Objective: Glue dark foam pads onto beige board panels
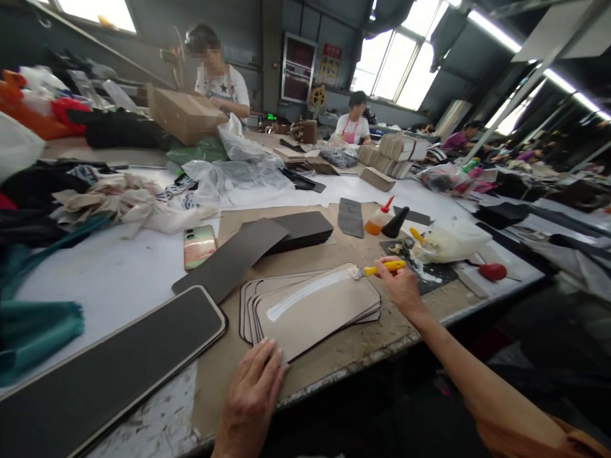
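Note:
My right hand (402, 289) grips a small brush (387, 267) by its yellow handle. The bristles touch the far right part of the top beige panel (319, 318), at the end of a curved streak of white paste (305, 291). Beneath it lie several similar dark-edged panels, fanned out to the left. My left hand (252, 388) lies with fingers stretched at the near left corner of the stack, fingertips on the top panel's edge. Right of the brush, a milky plastic container (453, 242) with a yellow-handled tool lies on a paste-smeared dark board (432, 280).
Behind the panels are a stack of dark grey strips (305, 232), a phone (199, 247) and a bottle with a red nozzle (379, 218). A long dark panel (119, 369) lies front left. Fabric scraps (114, 203) cover the far left. Other people sit beyond the table.

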